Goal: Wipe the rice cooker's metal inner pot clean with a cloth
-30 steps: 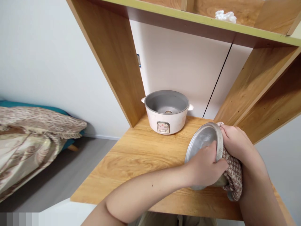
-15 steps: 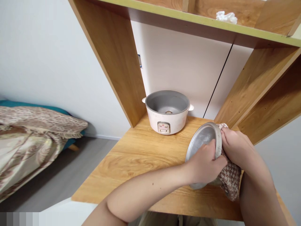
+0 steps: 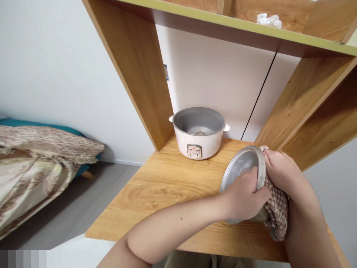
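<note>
A silver metal inner pot [image 3: 240,162] is tilted on its side above the right part of the desk, its mouth facing left. My left hand [image 3: 245,196] is closed around its rim, fingers inside and thumb outside. On the far side, my right hand [image 3: 283,172] grips a brown-and-white checked cloth [image 3: 279,208] and presses it against the pot's outer wall. The cloth hangs down below that hand. Further back stands the white rice cooker body [image 3: 182,143], upright and lidless, with a grey inside and a round part at its bottom.
The wooden desk [image 3: 150,186] is flanked by upright panels at left [image 3: 139,70] and right [image 3: 304,100]. A shelf [image 3: 212,26] crosses above, bearing crumpled white tissue [image 3: 269,21]. At far left is a bed with a patterned cover [image 3: 41,156].
My right hand and the cloth have shifted slightly right and down along the pot's outside. The pot and my left hand have moved a little to the right. The cooker body stays put.
</note>
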Tool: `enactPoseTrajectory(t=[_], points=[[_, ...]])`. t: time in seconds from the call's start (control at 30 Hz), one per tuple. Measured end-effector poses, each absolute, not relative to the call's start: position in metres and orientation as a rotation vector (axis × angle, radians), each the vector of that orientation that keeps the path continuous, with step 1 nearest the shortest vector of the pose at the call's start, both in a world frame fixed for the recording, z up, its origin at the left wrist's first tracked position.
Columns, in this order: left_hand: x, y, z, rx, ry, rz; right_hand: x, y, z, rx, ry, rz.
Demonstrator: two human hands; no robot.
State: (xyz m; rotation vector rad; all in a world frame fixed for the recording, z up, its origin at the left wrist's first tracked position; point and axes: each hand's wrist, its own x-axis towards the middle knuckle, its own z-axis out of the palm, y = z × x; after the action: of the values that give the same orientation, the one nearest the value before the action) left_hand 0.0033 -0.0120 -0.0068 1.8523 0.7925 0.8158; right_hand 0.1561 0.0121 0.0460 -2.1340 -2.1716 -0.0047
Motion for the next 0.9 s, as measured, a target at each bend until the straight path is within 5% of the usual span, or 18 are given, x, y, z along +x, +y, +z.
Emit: enactPoseTrajectory(t=[0.9], points=[[0.004, -0.012, -0.010, 1.840, 0.787, 0.842, 0.152, 0.011, 0.049, -2.168, -2.192, -0.055]])
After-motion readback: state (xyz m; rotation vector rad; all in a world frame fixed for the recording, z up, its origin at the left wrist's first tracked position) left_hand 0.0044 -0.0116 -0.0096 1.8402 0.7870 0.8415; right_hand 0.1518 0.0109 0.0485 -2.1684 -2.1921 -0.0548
